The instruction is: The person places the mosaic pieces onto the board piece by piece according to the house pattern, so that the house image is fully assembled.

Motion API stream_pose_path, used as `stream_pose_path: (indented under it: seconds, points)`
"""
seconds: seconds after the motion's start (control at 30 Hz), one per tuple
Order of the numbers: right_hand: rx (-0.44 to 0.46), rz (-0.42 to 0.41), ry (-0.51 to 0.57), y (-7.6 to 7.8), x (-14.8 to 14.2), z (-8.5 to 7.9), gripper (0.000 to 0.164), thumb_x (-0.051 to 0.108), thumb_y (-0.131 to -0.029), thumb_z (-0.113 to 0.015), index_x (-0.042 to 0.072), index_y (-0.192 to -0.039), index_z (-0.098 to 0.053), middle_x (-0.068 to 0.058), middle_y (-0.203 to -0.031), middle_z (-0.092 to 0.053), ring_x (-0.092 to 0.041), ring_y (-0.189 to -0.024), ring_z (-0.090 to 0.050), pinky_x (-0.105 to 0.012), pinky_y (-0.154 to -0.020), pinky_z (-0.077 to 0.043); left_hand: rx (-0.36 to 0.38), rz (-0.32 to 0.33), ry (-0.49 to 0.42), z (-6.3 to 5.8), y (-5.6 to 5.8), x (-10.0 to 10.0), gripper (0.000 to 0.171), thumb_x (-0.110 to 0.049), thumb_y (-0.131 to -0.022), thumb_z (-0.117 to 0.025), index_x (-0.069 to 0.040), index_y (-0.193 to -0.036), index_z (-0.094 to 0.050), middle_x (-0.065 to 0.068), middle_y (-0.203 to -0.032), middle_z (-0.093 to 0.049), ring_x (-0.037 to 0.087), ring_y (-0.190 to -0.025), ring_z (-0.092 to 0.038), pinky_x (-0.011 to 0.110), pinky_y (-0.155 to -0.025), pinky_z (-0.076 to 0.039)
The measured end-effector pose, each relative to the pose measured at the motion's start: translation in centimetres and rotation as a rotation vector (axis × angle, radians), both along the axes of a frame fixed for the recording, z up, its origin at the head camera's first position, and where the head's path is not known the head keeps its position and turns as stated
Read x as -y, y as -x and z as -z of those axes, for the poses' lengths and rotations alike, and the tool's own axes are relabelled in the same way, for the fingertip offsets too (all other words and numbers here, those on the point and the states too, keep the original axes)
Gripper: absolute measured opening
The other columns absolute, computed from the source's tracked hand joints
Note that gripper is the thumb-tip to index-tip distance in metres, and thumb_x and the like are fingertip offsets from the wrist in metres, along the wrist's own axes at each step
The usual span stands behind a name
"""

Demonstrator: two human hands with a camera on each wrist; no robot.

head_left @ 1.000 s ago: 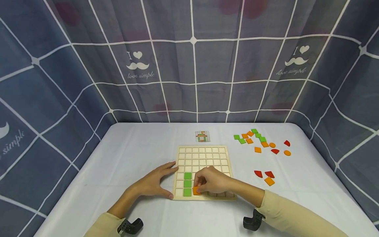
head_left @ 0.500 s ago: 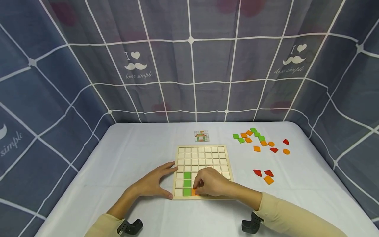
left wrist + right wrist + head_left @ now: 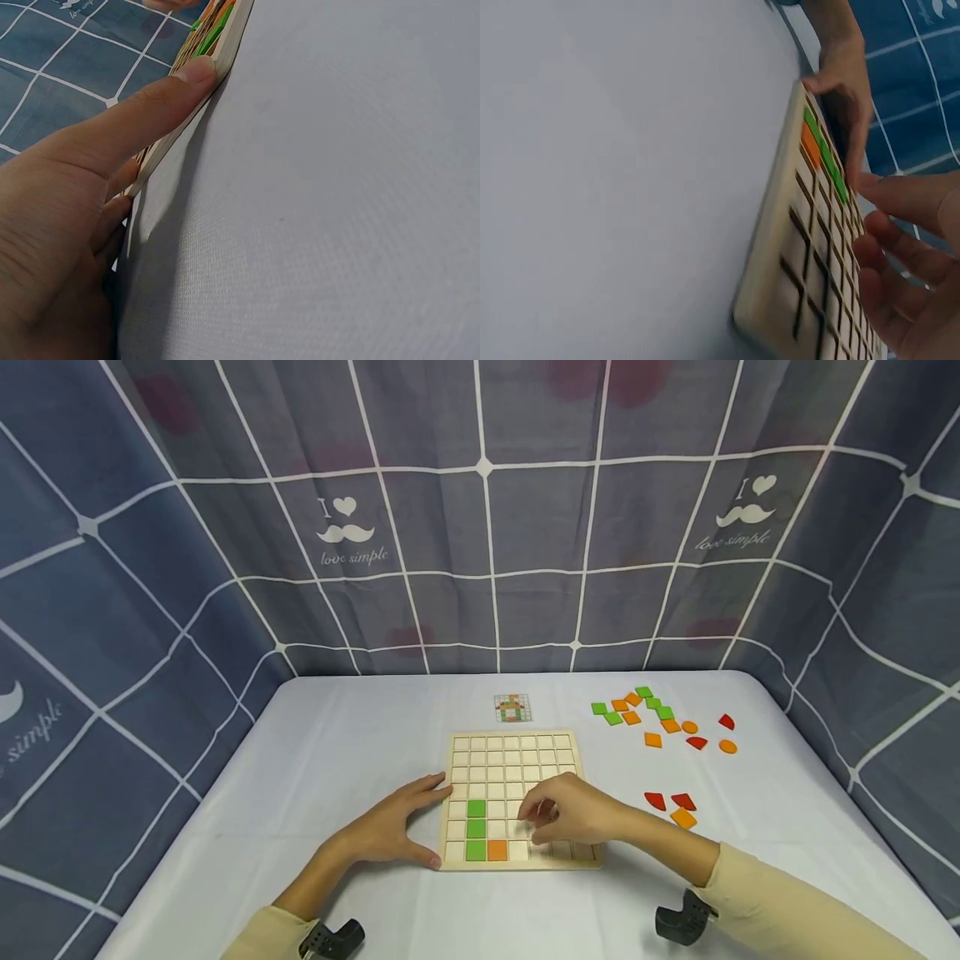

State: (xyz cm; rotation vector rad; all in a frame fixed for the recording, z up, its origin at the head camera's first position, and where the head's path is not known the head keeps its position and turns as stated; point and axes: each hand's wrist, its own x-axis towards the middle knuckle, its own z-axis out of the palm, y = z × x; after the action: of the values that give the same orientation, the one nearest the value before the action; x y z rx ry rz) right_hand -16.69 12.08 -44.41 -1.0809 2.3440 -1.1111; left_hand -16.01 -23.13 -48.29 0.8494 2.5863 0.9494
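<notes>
A pale wooden grid board [image 3: 512, 771] lies on the white table. Three green square tiles [image 3: 476, 828] stand in a column at its lower left, with an orange square tile [image 3: 497, 850] in the bottom-row cell beside them. My left hand [image 3: 393, 822] touches the board's left edge with fingers and thumb spread; in the left wrist view the thumb [image 3: 150, 101] rests against the board's corner. Over the right half of the board hovers my right hand [image 3: 573, 810], its fingers loosely bent and nothing between them. It hides some cells beneath.
Behind the board lies a small pattern card [image 3: 512, 707]. Several loose green and orange tiles [image 3: 653, 740] are scattered at the back right, with orange discs [image 3: 727, 747] and red quarter-circles [image 3: 697, 743]. Nearer lie two red pieces [image 3: 654, 801] and an orange square [image 3: 683, 818].
My right hand has let go of the orange tile, which now lies flat in its cell, and has moved off to the right. The left hand stays at the board's edge.
</notes>
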Motion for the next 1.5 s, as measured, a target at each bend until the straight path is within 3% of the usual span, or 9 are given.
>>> stream_pose_path:
  seconds: [0.3, 0.47, 0.67, 0.87, 1.07, 1.3, 1.5]
  points:
    - [0.056, -0.093, -0.034, 1.4, -6.4, -1.4, 0.026, 0.002, -0.089, -0.08, 0.011, -0.113, -0.076, -0.003, -0.108, -0.073, -0.022, -0.101, -0.067, -0.034, -0.087, -0.058, -0.005, -0.005, -0.006, 0.1, 0.1, 0.2, 0.11, -0.059, -0.069, -0.091, -0.012, -0.158, -0.045, 0.008, -0.168, -0.027, 0.038, -0.153, -0.022, 0.062, -0.118, -0.023]
    - [0.1, -0.05, -0.093, 1.9, -10.3, -1.7, 0.027, 0.006, -0.09, -0.08, 0.012, -0.116, -0.077, -0.001, -0.111, -0.073, -0.024, -0.104, -0.067, -0.035, -0.088, -0.057, -0.006, 0.004, -0.006, 0.2, 0.1, 0.1, 0.11, -0.059, -0.069, -0.091, -0.012, -0.158, -0.045, 0.008, -0.168, -0.027, 0.039, -0.153, -0.022, 0.063, -0.118, -0.023]
    - [0.145, 0.034, -0.184, 2.2, -15.3, -1.5, 0.022, 0.008, -0.091, -0.079, 0.014, -0.112, -0.078, 0.0, -0.102, -0.073, -0.016, -0.093, -0.065, -0.029, -0.084, -0.056, -0.001, 0.006, -0.008, 0.0, 0.2, -0.1, 0.11, -0.058, -0.069, -0.091, -0.012, -0.158, -0.046, 0.007, -0.168, -0.026, 0.038, -0.153, -0.021, 0.063, -0.118, -0.022]
    - [0.163, 0.054, -0.189, 2.1, -18.8, -0.9, 0.019, 0.008, -0.092, -0.077, 0.014, -0.11, -0.078, 0.003, -0.098, -0.072, -0.016, -0.088, -0.063, -0.028, -0.077, -0.056, 0.001, 0.0, 0.003, 0.0, 0.1, -0.1, 0.11, -0.06, -0.069, -0.091, -0.012, -0.158, -0.045, 0.007, -0.169, -0.026, 0.038, -0.153, -0.021, 0.063, -0.118, -0.023]
    - [0.1, 0.056, -0.195, 1.8, -20.3, -0.2, 0.021, 0.007, -0.09, -0.078, 0.017, -0.108, -0.077, 0.007, -0.097, -0.069, -0.015, -0.087, -0.062, -0.026, -0.077, -0.055, -0.007, 0.008, -0.001, -0.1, 0.0, 0.0, 0.111, -0.059, -0.069, -0.091, -0.011, -0.158, -0.045, 0.01, -0.168, -0.026, 0.039, -0.152, -0.022, 0.063, -0.118, -0.024]
    - [0.006, 0.057, -0.216, 1.7, -19.9, 0.2, 0.023, 0.009, -0.084, -0.085, 0.021, -0.101, -0.075, 0.012, -0.088, -0.065, -0.01, -0.08, -0.058, -0.024, -0.069, -0.052, -0.003, 0.011, -0.024, 0.3, 0.2, 0.2, 0.11, -0.059, -0.069, -0.091, -0.011, -0.157, -0.045, 0.009, -0.168, -0.027, 0.038, -0.152, -0.022, 0.062, -0.118, -0.023]
    - [0.009, 0.036, -0.193, 1.5, -19.4, -0.1, 0.022, 0.007, -0.083, -0.086, 0.02, -0.093, -0.071, 0.011, -0.081, -0.061, -0.008, -0.075, -0.056, -0.024, -0.064, -0.051, 0.002, 0.011, -0.03, 0.3, 0.2, 0.2, 0.11, -0.059, -0.069, -0.091, -0.012, -0.158, -0.045, 0.007, -0.168, -0.026, 0.038, -0.153, -0.022, 0.063, -0.118, -0.023]
